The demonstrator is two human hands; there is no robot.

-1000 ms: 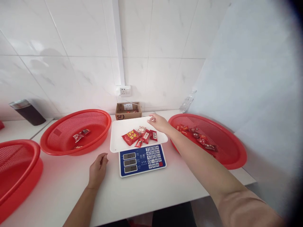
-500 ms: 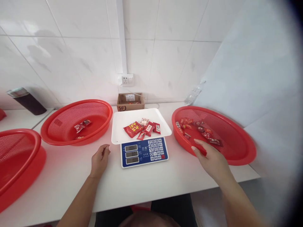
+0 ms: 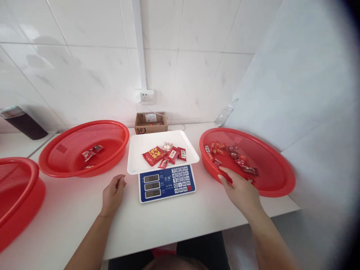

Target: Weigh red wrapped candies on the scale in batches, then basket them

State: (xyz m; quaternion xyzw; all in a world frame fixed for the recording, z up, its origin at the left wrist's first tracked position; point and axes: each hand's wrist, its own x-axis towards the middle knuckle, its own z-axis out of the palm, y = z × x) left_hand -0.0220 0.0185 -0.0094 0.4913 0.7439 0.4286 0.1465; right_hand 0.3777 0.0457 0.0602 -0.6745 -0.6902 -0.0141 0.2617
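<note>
A blue digital scale [image 3: 167, 183] stands at the middle of the white table, its white pan [image 3: 137, 157] bearing several red snack packets [image 3: 164, 154]. My left hand [image 3: 113, 194] rests on the table just left of the scale, fingers loosely curled, nothing visible in it. My right hand [image 3: 240, 191] lies over the near rim of the right red basket [image 3: 275, 185], fingers extended toward the candies [image 3: 233, 157] inside, holding nothing.
A second red basket [image 3: 112, 129] with a few packets stands left of the scale; a third [image 3: 17, 187] sits at the far left. Behind the scale are a small cardboard box [image 3: 150, 125], a wall socket [image 3: 146, 96] and a plastic bottle [image 3: 225, 114]. A dark cup [image 3: 24, 123] stands at far left.
My right hand left the far right corner of the scale pan and came back to the near rim of the right basket. The left hand stayed put.
</note>
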